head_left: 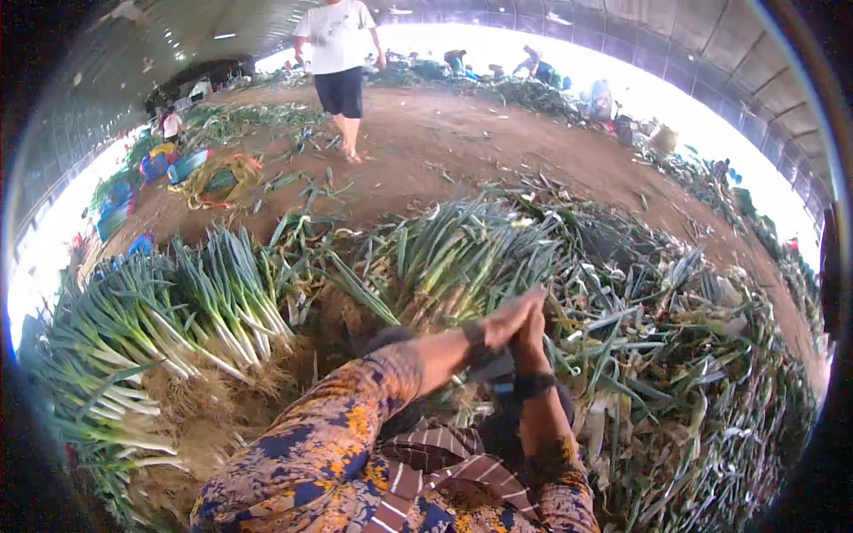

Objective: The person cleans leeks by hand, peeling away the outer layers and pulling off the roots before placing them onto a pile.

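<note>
My left hand (pixel 508 322) and my right hand (pixel 532 330) meet palm to palm in front of me, fingers stretched out and slightly blurred. Nothing shows between them. A dark band circles each wrist. Just beyond the hands lies a bundle of green onions (pixel 458 253), leaves pointing away from me. To the left, cleaner green onions (pixel 222 306) with white stems and hairy roots are laid in a dense row. On the right spreads a large heap of stripped leaves (pixel 684 373), close to my right forearm.
A person in a white shirt (pixel 336 40) and dark shorts stands on the bare earth floor (pixel 426 133) ahead. A yellowish net sack (pixel 222 180) and blue bags (pixel 115 211) lie at the left. Other people and onion piles line the far edge under the arched roof.
</note>
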### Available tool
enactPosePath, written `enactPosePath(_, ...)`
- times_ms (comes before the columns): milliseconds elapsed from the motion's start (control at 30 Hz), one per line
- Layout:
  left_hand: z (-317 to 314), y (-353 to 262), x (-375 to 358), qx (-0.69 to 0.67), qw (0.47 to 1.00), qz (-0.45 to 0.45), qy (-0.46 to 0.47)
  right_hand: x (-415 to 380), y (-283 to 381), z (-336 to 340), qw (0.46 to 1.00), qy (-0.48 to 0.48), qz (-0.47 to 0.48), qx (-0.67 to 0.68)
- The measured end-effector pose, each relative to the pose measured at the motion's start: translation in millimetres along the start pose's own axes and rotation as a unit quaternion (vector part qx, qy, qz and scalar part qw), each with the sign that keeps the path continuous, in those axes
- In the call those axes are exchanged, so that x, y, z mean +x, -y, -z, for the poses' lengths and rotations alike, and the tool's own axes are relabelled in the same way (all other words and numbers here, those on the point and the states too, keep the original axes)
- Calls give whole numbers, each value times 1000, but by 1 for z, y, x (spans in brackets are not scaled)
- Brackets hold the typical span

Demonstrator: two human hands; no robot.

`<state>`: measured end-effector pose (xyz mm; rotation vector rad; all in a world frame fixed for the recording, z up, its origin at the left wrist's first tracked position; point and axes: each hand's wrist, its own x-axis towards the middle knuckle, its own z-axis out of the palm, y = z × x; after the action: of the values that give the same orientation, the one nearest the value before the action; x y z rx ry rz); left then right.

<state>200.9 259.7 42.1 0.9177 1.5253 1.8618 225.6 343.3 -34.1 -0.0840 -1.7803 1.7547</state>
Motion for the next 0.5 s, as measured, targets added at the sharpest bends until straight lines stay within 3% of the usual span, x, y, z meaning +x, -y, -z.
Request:
enactPosePath(33,13,2,18,13,1000,-12,14,-10,-7,3,993,38,64,-97)
enactPosePath(100,40,81,60,156,955,-252,11,-2,-19,10,967,78,134,-203)
enactPosePath(133,20,71,73,-129,991,-8,-21,13,-29,21,968,77,127,-204)
enactPosePath(167,-8,51,55,-88,996,-21,-16,29,-41,39,982,64,93,-152)
enactPosePath(233,-27,39,47,-45,997,-48,28,62,-71,77,991,26,27,125)
enactPosePath(267,-33,44,56,-46,995,-59,67,73,-88,93,940,5,24,339)
enactPosePath(300,-35,47,67,-46,991,-73,106,83,-99,105,780,-26,34,624)
enactPosePath(333,-32,48,78,-30,986,-109,123,86,-96,111,879,-30,69,472)
enactPosePath(367,-18,51,98,-30,992,-66,106,89,-86,110,948,-28,97,303)
enactPosePath(400,-8,59,120,-27,996,-20,87,88,-73,102,985,-25,118,127)
enactPosePath(467,-13,84,146,-191,981,29,14,77,-56,84,964,-14,136,-226)
enactPosePath(500,-31,97,142,-155,986,63,10,80,-54,97,977,-31,67,-199)
